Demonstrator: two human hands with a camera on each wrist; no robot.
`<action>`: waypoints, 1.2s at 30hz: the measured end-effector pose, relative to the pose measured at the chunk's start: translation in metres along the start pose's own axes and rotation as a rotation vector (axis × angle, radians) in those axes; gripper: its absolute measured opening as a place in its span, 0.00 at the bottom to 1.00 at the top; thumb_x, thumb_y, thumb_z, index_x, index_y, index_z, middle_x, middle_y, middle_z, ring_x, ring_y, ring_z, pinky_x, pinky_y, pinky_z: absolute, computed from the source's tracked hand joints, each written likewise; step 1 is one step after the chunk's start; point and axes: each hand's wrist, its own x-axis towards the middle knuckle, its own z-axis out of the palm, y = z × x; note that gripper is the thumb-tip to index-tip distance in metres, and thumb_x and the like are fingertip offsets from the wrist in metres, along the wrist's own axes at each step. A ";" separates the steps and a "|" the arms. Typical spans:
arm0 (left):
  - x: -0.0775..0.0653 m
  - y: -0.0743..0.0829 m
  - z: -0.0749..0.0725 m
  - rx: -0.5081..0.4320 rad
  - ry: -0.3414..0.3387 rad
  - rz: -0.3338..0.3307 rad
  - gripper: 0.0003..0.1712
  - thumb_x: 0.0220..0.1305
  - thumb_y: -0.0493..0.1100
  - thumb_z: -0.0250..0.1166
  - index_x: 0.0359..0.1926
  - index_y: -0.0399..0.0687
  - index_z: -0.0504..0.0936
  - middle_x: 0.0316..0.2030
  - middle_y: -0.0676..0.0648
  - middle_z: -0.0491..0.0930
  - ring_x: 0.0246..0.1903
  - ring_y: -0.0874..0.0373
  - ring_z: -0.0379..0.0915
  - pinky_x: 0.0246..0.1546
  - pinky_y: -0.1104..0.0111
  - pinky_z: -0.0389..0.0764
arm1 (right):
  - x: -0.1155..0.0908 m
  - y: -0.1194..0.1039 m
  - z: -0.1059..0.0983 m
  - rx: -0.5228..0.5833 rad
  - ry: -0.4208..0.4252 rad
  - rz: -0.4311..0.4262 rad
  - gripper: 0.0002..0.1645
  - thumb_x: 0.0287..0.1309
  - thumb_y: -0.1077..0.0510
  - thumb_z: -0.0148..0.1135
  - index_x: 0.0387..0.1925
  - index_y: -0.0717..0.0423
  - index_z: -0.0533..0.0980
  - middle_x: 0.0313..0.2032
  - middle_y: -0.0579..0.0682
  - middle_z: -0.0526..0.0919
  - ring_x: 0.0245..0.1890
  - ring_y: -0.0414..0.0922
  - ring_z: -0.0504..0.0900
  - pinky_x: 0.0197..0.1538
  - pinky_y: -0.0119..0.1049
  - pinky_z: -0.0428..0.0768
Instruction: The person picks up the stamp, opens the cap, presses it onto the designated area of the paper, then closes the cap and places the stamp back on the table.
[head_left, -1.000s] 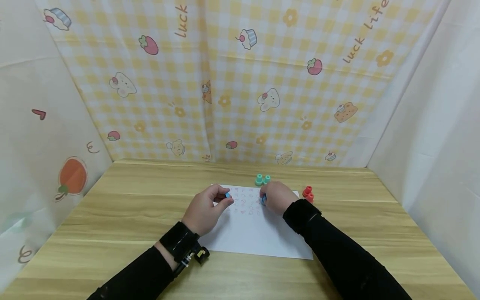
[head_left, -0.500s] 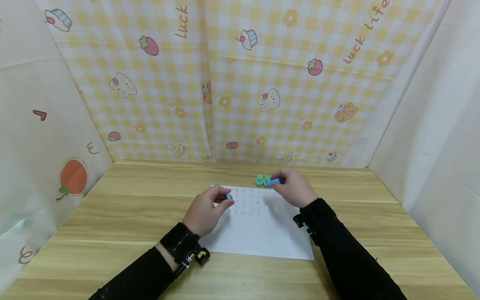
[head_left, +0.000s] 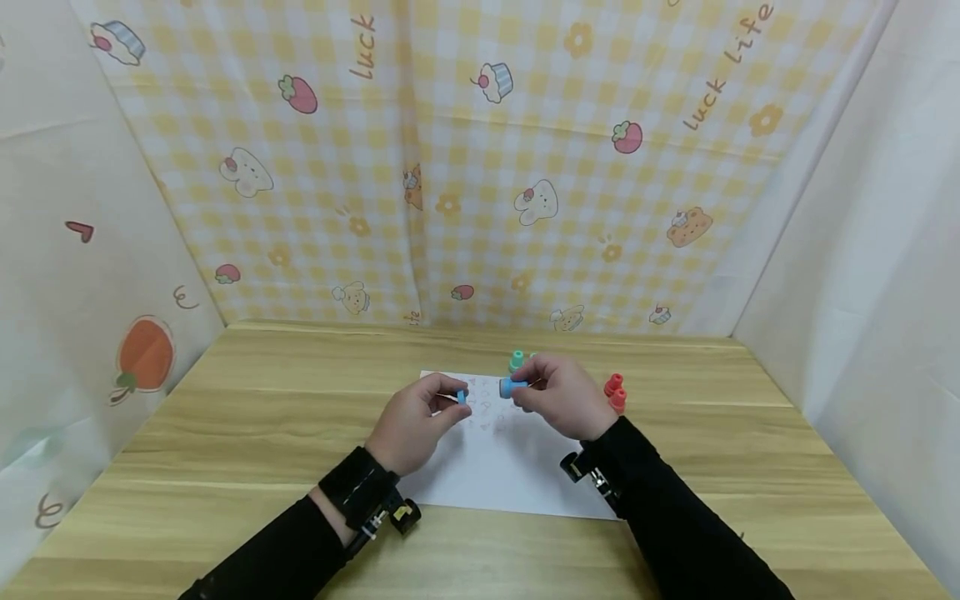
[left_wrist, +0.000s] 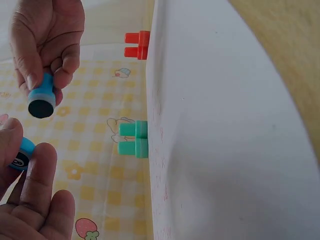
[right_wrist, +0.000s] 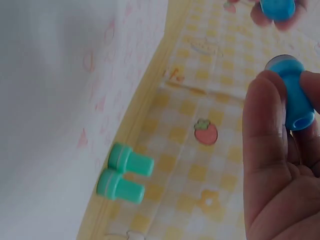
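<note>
My right hand (head_left: pixel 566 398) pinches a small blue stamp (left_wrist: pixel 42 100) above the paper. It lies sideways, its dark round stamping face turned toward my left hand (head_left: pixel 415 423). Between thumb and fingers of that left hand is the stamp's short blue cap (left_wrist: pixel 25 150), with a black label bearing a white figure. A gap separates stamp and cap. Below both hands lies a white sheet of paper (head_left: pixel 517 479) printed with rows of small reddish marks. In the right wrist view the blue stamp's hollow handle end faces the camera.
Two green stamps (right_wrist: pixel 125 172) stand at the paper's far edge, partly hidden by my right hand in the head view. Two red stamps (head_left: pixel 616 390) are right of the paper. A yellow checked cloth (head_left: pixel 465 167) rises behind the wooden table (head_left: pixel 247 467).
My right hand was low over the paper, then lifted back near the green stamps. Now it has come left with the blue stamp, closer to the cap. The left hand has hardly moved.
</note>
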 end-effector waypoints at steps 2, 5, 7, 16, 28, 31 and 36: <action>0.000 0.000 0.001 -0.001 -0.006 0.005 0.13 0.68 0.38 0.73 0.52 0.48 0.85 0.43 0.51 0.88 0.38 0.63 0.84 0.41 0.71 0.83 | -0.001 -0.003 0.006 0.025 -0.027 -0.018 0.05 0.67 0.63 0.69 0.43 0.59 0.84 0.45 0.54 0.87 0.39 0.49 0.88 0.45 0.37 0.88; -0.001 0.001 0.002 0.009 -0.014 0.015 0.13 0.67 0.39 0.73 0.52 0.47 0.86 0.40 0.53 0.87 0.38 0.63 0.84 0.42 0.70 0.83 | -0.003 -0.006 0.013 0.045 -0.064 -0.048 0.05 0.67 0.64 0.69 0.43 0.60 0.84 0.46 0.56 0.86 0.39 0.55 0.89 0.45 0.37 0.88; -0.001 0.001 0.002 0.011 -0.017 0.019 0.13 0.67 0.39 0.74 0.51 0.47 0.86 0.39 0.54 0.86 0.38 0.64 0.84 0.43 0.69 0.83 | -0.003 -0.007 0.016 0.048 -0.078 -0.056 0.05 0.67 0.63 0.69 0.43 0.60 0.84 0.45 0.56 0.85 0.39 0.55 0.89 0.44 0.37 0.88; -0.002 0.001 0.003 0.022 -0.047 0.030 0.13 0.68 0.40 0.73 0.52 0.49 0.86 0.39 0.55 0.87 0.38 0.65 0.85 0.45 0.68 0.84 | -0.006 -0.010 0.021 0.026 -0.073 -0.042 0.06 0.67 0.62 0.69 0.43 0.59 0.84 0.40 0.52 0.87 0.33 0.42 0.84 0.40 0.36 0.84; -0.004 0.002 0.003 0.020 -0.085 0.051 0.13 0.68 0.42 0.73 0.52 0.50 0.87 0.43 0.55 0.89 0.38 0.65 0.85 0.45 0.69 0.84 | -0.007 -0.009 0.024 0.015 -0.096 -0.053 0.06 0.67 0.60 0.70 0.43 0.57 0.84 0.36 0.50 0.87 0.33 0.43 0.83 0.38 0.35 0.82; -0.004 0.002 0.003 0.016 -0.091 0.061 0.13 0.68 0.42 0.73 0.52 0.49 0.87 0.45 0.54 0.89 0.39 0.64 0.86 0.44 0.70 0.85 | -0.007 -0.009 0.025 0.009 -0.097 -0.058 0.06 0.67 0.59 0.71 0.43 0.56 0.84 0.35 0.49 0.87 0.33 0.42 0.83 0.37 0.34 0.82; -0.004 0.002 0.003 0.020 -0.099 0.078 0.13 0.68 0.42 0.73 0.53 0.49 0.87 0.45 0.53 0.89 0.40 0.65 0.86 0.46 0.70 0.85 | -0.007 -0.009 0.025 0.001 -0.100 -0.060 0.05 0.67 0.59 0.70 0.43 0.56 0.84 0.35 0.49 0.87 0.33 0.42 0.83 0.39 0.35 0.83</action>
